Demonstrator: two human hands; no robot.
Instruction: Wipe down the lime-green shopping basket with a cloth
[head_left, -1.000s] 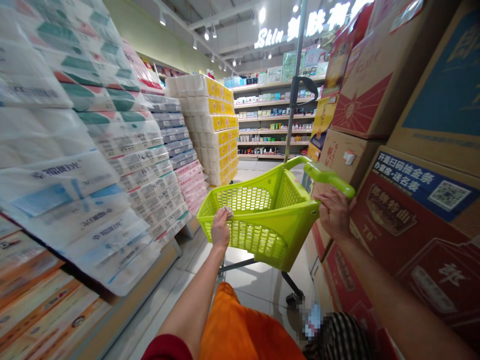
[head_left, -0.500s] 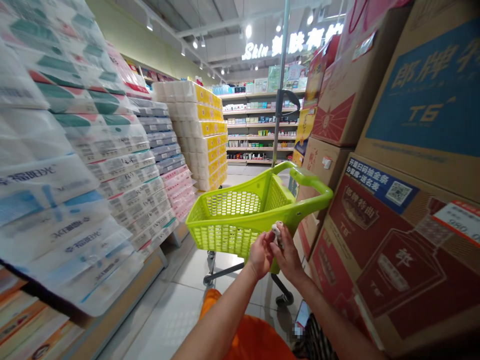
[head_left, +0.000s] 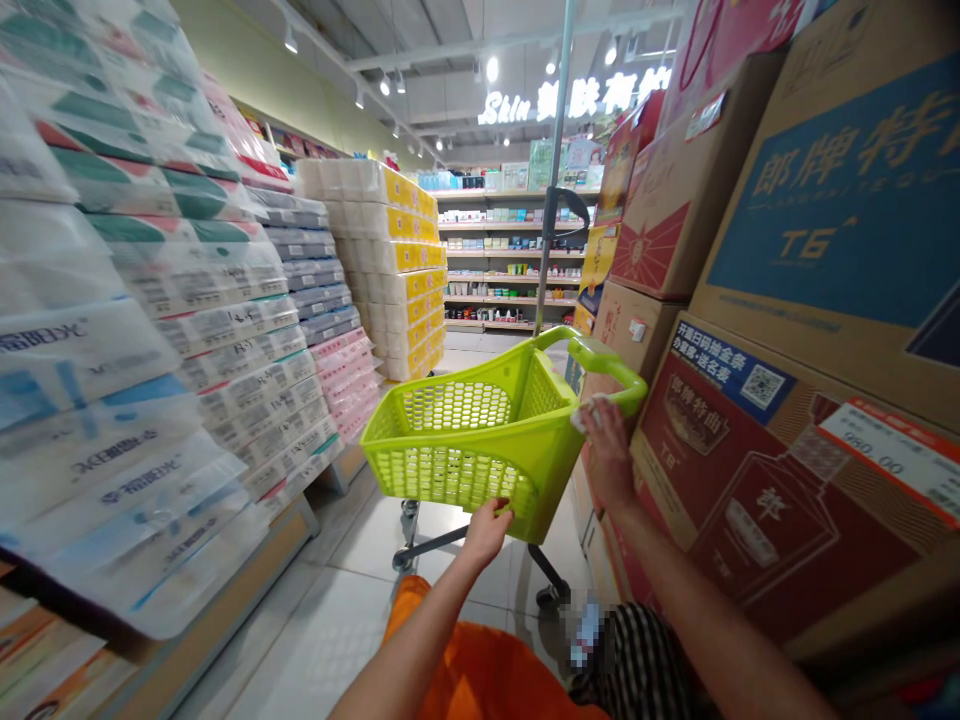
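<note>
Lime-green shopping cart [head_left: 555,455] stands on a tiled floor [head_left: 322,610] in a store aisle, directly ahead of a person's two bare hands, in the head view. Its long axis runs crosswise to the person, the front of its basket [head_left: 420,442] pointing left and the handle [head_left: 622,378] rising at the right. The right hand [head_left: 613,460], nearer the handle, holds a crumpled white wad [head_left: 582,414], cloth or paper, under outstretched fingers at the cart's upper rear corner, just below the handle. The left hand [head_left: 489,530], lower down, is at the foot of the perforated side wall [head_left: 450,470], its fingers loosely curled; whether it touches the plastic or grasps anything cannot be told from this angle. From the right hand, the handle lies just above, while the basket stretches away to the left; from the left hand, the side wall lies just ahead and the handle well apart, up and to the right. Red and brown cartons [head_left: 720,470] are stacked beside the handle on the right, plastic-wrapped packs [head_left: 240,335] rise on the left, and stocked shelves [head_left: 510,225] stand beyond the cart.
</note>
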